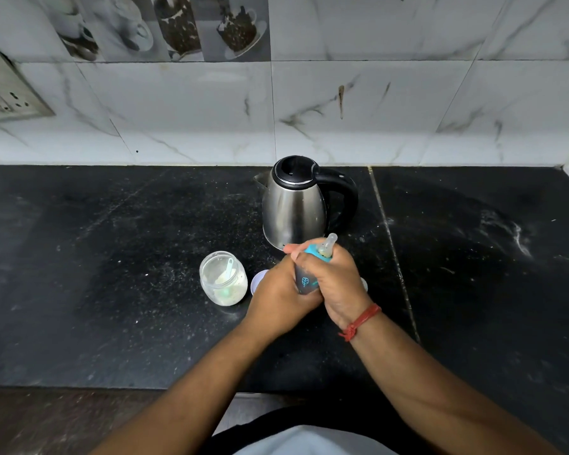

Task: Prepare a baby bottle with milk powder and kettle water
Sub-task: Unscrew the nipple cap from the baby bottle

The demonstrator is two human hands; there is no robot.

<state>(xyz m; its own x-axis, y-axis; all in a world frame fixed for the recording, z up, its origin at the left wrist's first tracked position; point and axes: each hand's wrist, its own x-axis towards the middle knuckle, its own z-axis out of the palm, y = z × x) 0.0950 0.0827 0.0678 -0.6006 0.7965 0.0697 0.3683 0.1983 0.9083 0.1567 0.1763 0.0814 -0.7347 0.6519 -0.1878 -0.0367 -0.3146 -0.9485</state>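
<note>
Steel kettle (294, 205) stands on a black counter (112, 257); just before it, both hands, left (278, 298) and right (337, 284), clasp a bottle (306, 280). Left of them, an open powder jar (223, 279).

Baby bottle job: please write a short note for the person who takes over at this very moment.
Left hand: grips the lower part of the baby bottle.
Right hand: grip is round the bottle's upper part, near the blue collar; the teat is on and points up and away.
Kettle: stands on the counter behind the hands, lid closed.
Powder jar: open, left of the hands, scoop inside; its lid seems to lie beside it.
Done: teat fitted.
Unclear: how full the bottle is.
Left, probably: tighten or shake, close the jar.
</note>
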